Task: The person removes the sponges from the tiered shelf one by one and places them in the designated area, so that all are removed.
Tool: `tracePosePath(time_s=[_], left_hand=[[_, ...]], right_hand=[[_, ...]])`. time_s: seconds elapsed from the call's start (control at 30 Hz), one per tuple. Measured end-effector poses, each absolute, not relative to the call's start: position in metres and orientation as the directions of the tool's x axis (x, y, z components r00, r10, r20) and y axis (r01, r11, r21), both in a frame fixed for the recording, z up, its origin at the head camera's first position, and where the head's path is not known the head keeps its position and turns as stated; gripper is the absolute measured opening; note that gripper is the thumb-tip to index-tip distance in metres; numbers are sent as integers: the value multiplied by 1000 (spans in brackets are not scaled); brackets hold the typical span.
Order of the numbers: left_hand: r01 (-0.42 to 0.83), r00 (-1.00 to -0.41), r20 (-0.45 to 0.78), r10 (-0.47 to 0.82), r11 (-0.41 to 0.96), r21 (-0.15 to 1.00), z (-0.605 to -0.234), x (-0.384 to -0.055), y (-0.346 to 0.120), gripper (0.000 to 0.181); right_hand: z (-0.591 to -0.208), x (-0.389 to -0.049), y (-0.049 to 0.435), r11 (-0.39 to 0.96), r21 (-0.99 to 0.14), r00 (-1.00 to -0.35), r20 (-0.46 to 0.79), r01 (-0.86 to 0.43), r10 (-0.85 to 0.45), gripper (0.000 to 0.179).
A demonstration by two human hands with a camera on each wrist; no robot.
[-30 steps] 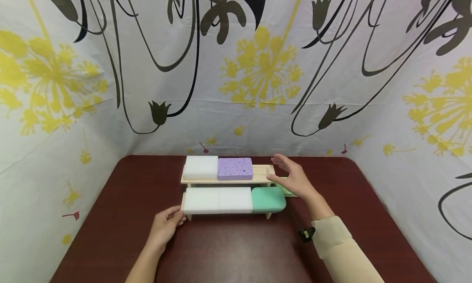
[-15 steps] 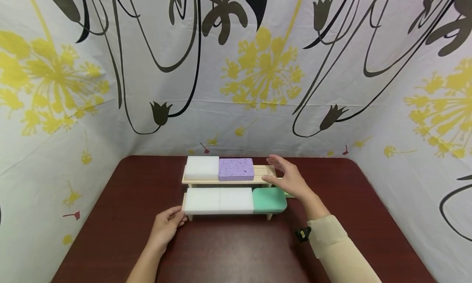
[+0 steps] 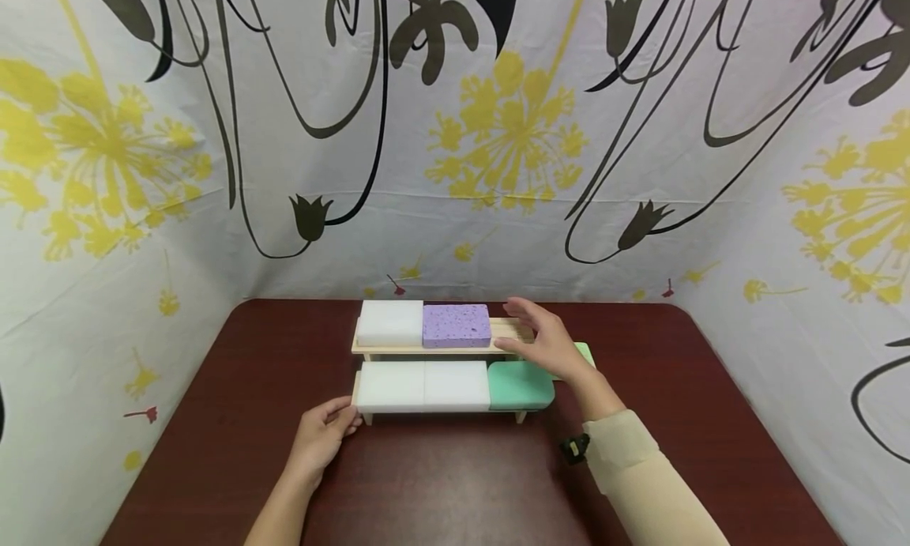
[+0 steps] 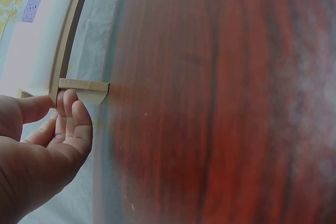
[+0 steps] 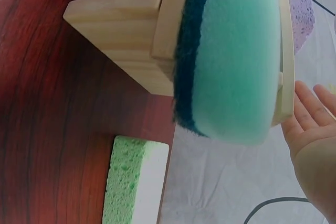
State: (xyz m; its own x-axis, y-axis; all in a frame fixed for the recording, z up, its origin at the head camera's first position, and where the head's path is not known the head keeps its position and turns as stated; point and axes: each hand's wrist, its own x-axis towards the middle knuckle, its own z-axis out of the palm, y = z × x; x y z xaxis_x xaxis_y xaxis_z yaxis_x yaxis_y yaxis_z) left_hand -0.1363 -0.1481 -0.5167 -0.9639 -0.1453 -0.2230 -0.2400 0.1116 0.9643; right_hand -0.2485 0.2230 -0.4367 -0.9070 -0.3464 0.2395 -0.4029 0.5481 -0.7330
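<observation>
My left hand [image 3: 320, 439] pinches the left end of the front wooden stand [image 4: 65, 40], thumb on top and fingers below, beside its leg. On that stand sit two white sponges [image 3: 424, 386] side by side and a teal sponge [image 3: 521, 385] with a dark scouring layer [image 5: 190, 51] underneath. My right hand [image 3: 550, 344] reaches over the right end of the rear wooden stand [image 3: 512, 329], fingers extended and thumb spread apart. The rear stand carries a white sponge [image 3: 390, 323] and a speckled purple sponge [image 3: 456, 325], with the right hand just right of the purple one.
A light green and white sponge [image 5: 134, 182] lies on the dark red table [image 3: 455, 475], partly behind my right wrist in the head view. A patterned cloth [image 3: 455, 246] hangs behind the table and at both sides.
My right hand has moved left over the end of the rear stand, closer to the purple sponge, uncovering more of the light green sponge. The left hand keeps its hold.
</observation>
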Motion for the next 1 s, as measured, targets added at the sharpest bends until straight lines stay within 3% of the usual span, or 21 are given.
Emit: tracePosePath(time_s=[0.47,1.0], left_hand=[[-236,-966,-220,-136,112,965,-515,-135,-149,33],[-231,-966,-216,-141,101,968,-517,-136,-149,33]], right_hand=[[-436,-252,213,541,-718,-890,263,-438,-371,77],[-439,-257,202,628,-616,-877,270,-475,-398,80]])
